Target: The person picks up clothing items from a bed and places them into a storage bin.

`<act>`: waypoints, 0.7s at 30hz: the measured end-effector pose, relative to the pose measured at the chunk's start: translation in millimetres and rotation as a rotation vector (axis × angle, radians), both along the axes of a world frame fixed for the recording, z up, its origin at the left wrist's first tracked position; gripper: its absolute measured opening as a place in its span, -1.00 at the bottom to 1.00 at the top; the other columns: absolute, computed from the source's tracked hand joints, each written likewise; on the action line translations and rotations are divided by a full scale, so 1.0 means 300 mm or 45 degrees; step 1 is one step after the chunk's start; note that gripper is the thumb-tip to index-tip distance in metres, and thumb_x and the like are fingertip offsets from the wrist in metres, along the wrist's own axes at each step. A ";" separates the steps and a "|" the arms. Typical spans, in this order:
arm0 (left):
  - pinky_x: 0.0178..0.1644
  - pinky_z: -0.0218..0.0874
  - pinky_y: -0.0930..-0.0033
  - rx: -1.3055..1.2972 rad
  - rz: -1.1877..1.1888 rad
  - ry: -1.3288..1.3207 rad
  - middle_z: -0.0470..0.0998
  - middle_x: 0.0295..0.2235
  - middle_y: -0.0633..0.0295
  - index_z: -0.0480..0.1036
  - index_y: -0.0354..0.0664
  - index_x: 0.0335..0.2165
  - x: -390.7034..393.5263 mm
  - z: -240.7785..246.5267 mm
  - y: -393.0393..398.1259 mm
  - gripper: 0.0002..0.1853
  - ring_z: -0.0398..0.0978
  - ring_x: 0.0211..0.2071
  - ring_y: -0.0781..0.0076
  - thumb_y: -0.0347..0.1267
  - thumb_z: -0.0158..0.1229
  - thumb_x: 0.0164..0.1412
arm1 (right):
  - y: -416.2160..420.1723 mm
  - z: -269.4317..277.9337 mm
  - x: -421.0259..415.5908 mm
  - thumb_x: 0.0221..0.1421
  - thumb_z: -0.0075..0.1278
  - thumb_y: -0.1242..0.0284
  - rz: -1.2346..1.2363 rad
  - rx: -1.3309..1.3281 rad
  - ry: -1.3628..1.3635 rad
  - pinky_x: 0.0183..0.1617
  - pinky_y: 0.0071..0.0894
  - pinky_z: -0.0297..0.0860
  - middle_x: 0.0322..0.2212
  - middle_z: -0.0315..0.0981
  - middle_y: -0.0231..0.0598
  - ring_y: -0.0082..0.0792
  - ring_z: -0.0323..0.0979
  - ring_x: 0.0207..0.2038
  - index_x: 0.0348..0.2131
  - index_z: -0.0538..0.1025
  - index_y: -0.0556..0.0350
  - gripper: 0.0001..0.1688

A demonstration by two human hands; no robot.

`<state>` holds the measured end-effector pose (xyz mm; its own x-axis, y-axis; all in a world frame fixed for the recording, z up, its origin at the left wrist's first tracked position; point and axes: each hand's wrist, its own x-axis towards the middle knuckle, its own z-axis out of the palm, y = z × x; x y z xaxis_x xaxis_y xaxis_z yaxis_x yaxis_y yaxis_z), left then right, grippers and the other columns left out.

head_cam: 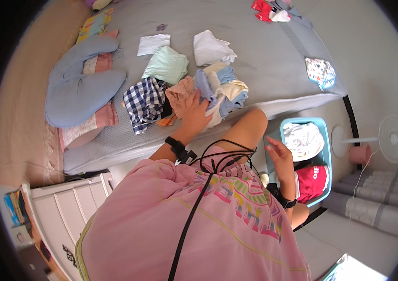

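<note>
My left hand lies on a heap of clothes at the mattress edge. Its fingers touch a salmon-brown garment and a periwinkle-blue cloth; whether they pinch any fabric is hidden. Close by in the heap are pale yellow cloth and light blue cloth. A navy-and-white checked garment lies left of that hand. Above it are a folded mint-green cloth, a white folded cloth and a larger white garment. Empty, with fingers apart, my right hand hovers at the near side of a teal plastic bin.
White clothes and a red garment fill the bin. A white fan stands beyond it. A blue U-shaped pillow lies left on the grey mattress. A patterned cloth lies right. Black cables hang before me.
</note>
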<state>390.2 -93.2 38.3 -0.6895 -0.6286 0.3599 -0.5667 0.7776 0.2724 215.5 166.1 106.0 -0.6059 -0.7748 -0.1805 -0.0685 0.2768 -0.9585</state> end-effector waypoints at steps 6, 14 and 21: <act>0.10 -0.04 -0.03 0.555 0.165 0.647 0.18 0.02 -0.21 0.28 -0.26 -0.09 0.012 -0.214 -0.084 -0.35 0.08 0.08 -0.11 -0.22 0.26 -0.18 | -0.054 0.013 0.020 0.06 0.00 0.49 0.114 0.080 0.054 -0.24 -0.66 0.25 -0.41 0.48 -0.25 -0.62 0.33 -0.34 -0.07 0.41 0.18 -0.61; -0.06 0.24 0.09 1.944 0.674 1.157 0.38 -0.12 -0.08 0.28 -0.39 -0.07 0.194 -0.321 -0.292 -0.34 0.34 -0.08 0.05 -0.27 0.31 -0.10 | -0.207 -0.017 -0.070 0.03 0.03 0.43 0.310 0.123 0.153 -0.11 -0.51 0.29 -0.19 0.42 -0.16 -0.42 0.39 -0.19 -0.06 0.38 0.22 -0.54; -0.13 0.33 0.26 1.981 0.520 0.992 0.46 -0.17 0.14 0.28 -0.31 -0.05 0.180 -0.300 -0.328 -0.43 0.47 -0.21 0.29 -0.29 0.24 -0.01 | -0.631 -0.057 -0.188 -0.11 0.16 0.18 0.299 0.198 0.053 0.05 -0.33 0.21 0.01 0.20 0.11 -0.18 0.25 0.02 0.08 0.21 0.20 -0.16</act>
<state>444.2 -191.6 -51.5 -0.3958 -0.7440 -0.5384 -0.0335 -0.5742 0.8181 159.1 -23.2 89.0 -0.4225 -0.8598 -0.2868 -0.1864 0.3921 -0.9008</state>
